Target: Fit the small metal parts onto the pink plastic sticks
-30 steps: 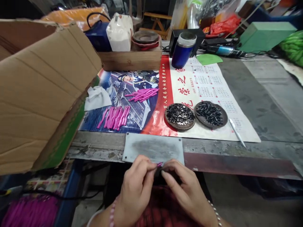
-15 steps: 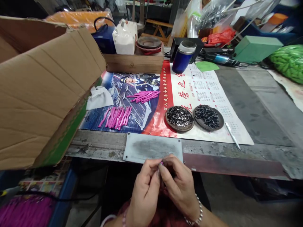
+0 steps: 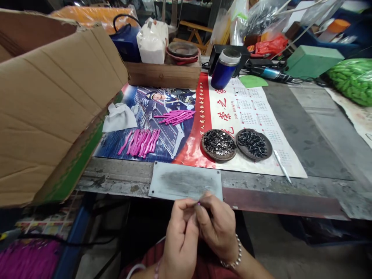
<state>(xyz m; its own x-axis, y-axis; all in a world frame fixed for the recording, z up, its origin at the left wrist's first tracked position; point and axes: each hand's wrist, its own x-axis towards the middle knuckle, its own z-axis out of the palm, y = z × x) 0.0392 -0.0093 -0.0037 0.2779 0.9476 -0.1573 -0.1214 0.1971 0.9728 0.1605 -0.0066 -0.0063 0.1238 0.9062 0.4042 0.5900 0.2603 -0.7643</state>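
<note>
My left hand (image 3: 180, 237) and my right hand (image 3: 218, 228) meet in front of the table's near edge, fingertips pinched together. Between them shows a speck of a magenta piece (image 3: 199, 203); the fingers hide the rest of it. Just beyond lies a pale metal plate (image 3: 186, 180) with a dark smudged middle. On the poster, a row of slim wavy magenta pieces (image 3: 141, 142) lies side by side, with a looser pile of magenta sticks (image 3: 176, 116) behind. One round dish (image 3: 219, 158) holds small dark and shiny metal parts; another dish (image 3: 269, 149) holds dark screw-like pins.
A large cardboard box (image 3: 58, 116) stands at the left. White tweezers or a pen-like tool (image 3: 281, 166) lies on the calendar poster (image 3: 261, 166). Further back are a blue cup (image 3: 225, 71), a wooden box (image 3: 162, 75) and a green block (image 3: 314, 62). More magenta pieces (image 3: 29, 257) fill the lower left.
The view has shifted slightly, so the table things sit a little further left. Both hands keep their pinch on the magenta piece, with the right fingers slightly more curled.
</note>
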